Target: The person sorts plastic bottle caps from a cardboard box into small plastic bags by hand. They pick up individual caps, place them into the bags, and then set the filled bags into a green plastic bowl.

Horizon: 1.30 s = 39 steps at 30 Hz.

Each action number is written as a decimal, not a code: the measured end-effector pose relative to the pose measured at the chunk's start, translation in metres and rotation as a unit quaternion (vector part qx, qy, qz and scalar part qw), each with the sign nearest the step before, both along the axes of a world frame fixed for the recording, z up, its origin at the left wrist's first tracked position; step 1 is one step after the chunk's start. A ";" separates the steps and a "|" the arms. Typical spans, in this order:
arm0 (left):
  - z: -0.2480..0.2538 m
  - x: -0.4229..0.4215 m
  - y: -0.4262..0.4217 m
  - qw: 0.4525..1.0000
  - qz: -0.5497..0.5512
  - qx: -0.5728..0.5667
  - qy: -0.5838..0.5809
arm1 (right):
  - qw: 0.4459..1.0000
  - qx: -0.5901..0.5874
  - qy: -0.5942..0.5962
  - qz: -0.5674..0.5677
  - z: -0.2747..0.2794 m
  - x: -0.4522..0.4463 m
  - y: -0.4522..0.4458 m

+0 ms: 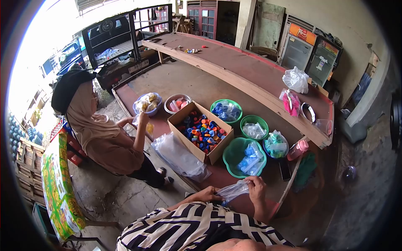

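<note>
Close to my body, a clear plastic bag (233,190) is stretched between my two hands. My left hand (209,194) grips its left end, fingers closed; some blue shows low in the bag. The other end is pinched by my right hand (256,189), raised a little higher. Just beyond stands a green scalloped basin (228,161) with blue items in clear bags. Left of it, a cardboard box (188,144) is full of colourful plastic caps (205,131). A stack of clear plastic bags (178,154) lies by the box, nearer the table's edge.
Several bowls stand around the box, including a green basket (254,117) and a metal bowl (168,104). A phone (285,170) and pink bottle (298,149) lie at right. A wooden beam (243,79) crosses behind. Another person (104,134) works at left, holding a bag.
</note>
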<state>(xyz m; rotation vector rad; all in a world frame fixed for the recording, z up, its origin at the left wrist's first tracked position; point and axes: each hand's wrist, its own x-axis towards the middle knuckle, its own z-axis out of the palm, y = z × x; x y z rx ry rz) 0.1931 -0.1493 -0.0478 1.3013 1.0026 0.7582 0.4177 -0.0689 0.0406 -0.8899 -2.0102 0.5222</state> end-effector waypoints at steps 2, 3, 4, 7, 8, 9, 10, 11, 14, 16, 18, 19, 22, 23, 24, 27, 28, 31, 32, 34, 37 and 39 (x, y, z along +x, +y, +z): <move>0.004 0.004 0.007 0.998 -0.010 0.055 0.013 | 1.000 0.004 0.015 -0.019 0.012 0.015 0.002; 0.003 0.008 0.009 0.997 0.005 0.077 -0.021 | 0.999 0.013 0.003 -0.038 0.013 0.023 0.005; 0.006 0.010 0.011 0.997 -0.004 0.076 0.006 | 0.999 0.032 0.012 -0.035 0.021 0.028 0.005; 0.031 0.012 0.021 0.994 0.001 0.098 0.044 | 0.997 0.061 0.022 -0.046 0.046 0.044 0.008; 0.028 0.012 0.025 0.993 0.003 0.117 0.021 | 0.996 0.080 0.020 -0.045 0.053 0.050 0.009; 0.027 0.013 0.029 0.991 0.004 0.137 -0.001 | 0.994 0.099 0.038 -0.030 0.062 0.054 0.011; 0.028 0.012 0.031 0.991 0.000 0.136 -0.004 | 0.995 0.067 0.077 -0.021 0.066 0.059 0.011; 0.030 0.009 0.031 0.990 -0.003 0.136 0.045 | 0.992 0.035 0.117 -0.011 0.068 0.063 0.011; 0.043 0.004 0.029 0.986 -0.009 0.135 0.095 | 0.971 -0.102 0.207 0.068 0.062 0.094 0.021; 0.039 0.006 0.025 0.987 -0.010 0.136 0.088 | 0.979 -0.116 0.125 0.114 0.065 0.092 0.025; 0.029 0.012 0.023 0.980 -0.023 0.160 0.112 | 0.969 -0.167 0.068 0.170 0.043 0.087 0.029; 0.028 0.016 0.023 0.973 -0.036 0.186 0.135 | 0.954 -0.204 0.065 0.207 0.034 0.081 0.027; 0.018 0.024 0.025 0.966 -0.070 0.174 0.178 | 0.829 -0.424 0.151 0.332 0.025 0.064 0.011; 0.013 0.025 0.025 0.961 -0.076 0.177 0.197 | 0.828 -0.426 0.151 0.332 0.025 0.064 0.012; 0.019 0.025 0.021 0.962 -0.076 0.175 0.196 | 0.856 -0.392 0.058 0.333 0.027 0.063 0.015; 0.041 0.023 0.014 0.976 -0.052 0.125 0.172 | 0.914 -0.316 0.043 0.253 0.038 0.060 0.017; 0.041 0.020 0.012 0.979 -0.035 0.116 0.166 | 0.919 -0.296 0.090 0.243 0.039 0.065 0.023; 0.030 0.006 0.006 0.970 -0.013 0.120 0.210 | 0.897 -0.284 0.285 0.183 0.040 0.083 0.041; 0.016 0.000 0.002 0.974 0.009 0.118 0.193 | 0.897 -0.260 0.322 0.155 0.046 0.090 0.046; 0.016 -0.003 -0.003 0.977 0.030 0.119 0.176 | 0.909 -0.240 0.326 0.099 0.053 0.104 0.051; 0.019 -0.005 -0.005 0.983 0.046 0.050 0.172 | 0.911 -0.301 0.248 0.135 0.051 0.083 0.040; 0.011 0.000 0.001 0.986 0.053 0.071 0.139 | 0.876 -0.386 0.209 0.199 0.023 0.067 0.034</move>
